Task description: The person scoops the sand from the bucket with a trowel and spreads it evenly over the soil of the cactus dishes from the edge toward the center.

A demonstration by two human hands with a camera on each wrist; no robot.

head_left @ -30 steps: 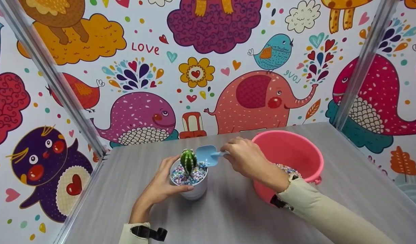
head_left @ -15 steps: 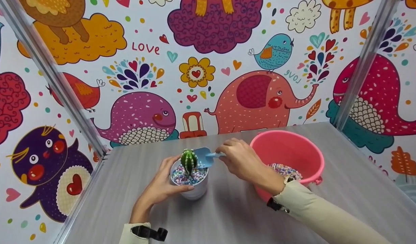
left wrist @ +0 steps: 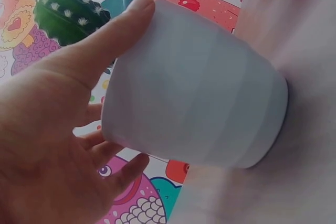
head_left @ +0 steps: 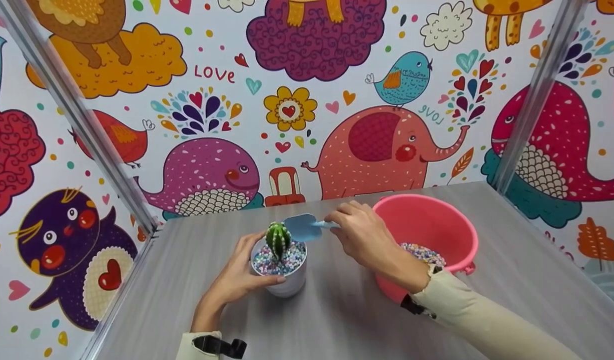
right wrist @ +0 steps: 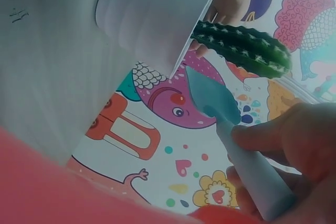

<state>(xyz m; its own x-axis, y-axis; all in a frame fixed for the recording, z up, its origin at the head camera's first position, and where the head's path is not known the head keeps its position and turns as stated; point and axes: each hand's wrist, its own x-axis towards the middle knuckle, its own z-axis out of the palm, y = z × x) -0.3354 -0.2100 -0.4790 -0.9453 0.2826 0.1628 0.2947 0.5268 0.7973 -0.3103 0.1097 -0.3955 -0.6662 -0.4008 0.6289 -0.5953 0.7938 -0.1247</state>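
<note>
A white ribbed pot (head_left: 290, 287) holds a green cactus (head_left: 277, 241) standing upright in small multicoloured beads (head_left: 292, 258). My left hand (head_left: 241, 272) grips the pot from the left, its thumb (left wrist: 123, 30) along the near side at the rim and the other fingers around the far side. In my right hand (head_left: 367, 241) is a small blue toy shovel (head_left: 303, 227), held by its handle (right wrist: 252, 171). The shovel's blade hangs just right of the cactus, above the pot's rim. No beads show on the blade in the right wrist view.
Right of the pot stands a pink bucket (head_left: 437, 215), partly behind my right forearm, with more beads (head_left: 423, 254) at its bottom. The grey table (head_left: 337, 310) meets a cartoon-printed wall (head_left: 291, 65) at the back, with metal posts at both sides.
The shovel first moved left over the pot beside the cactus, then drew back right and rose, its blade turning. My left hand and the pot have stayed in place.
</note>
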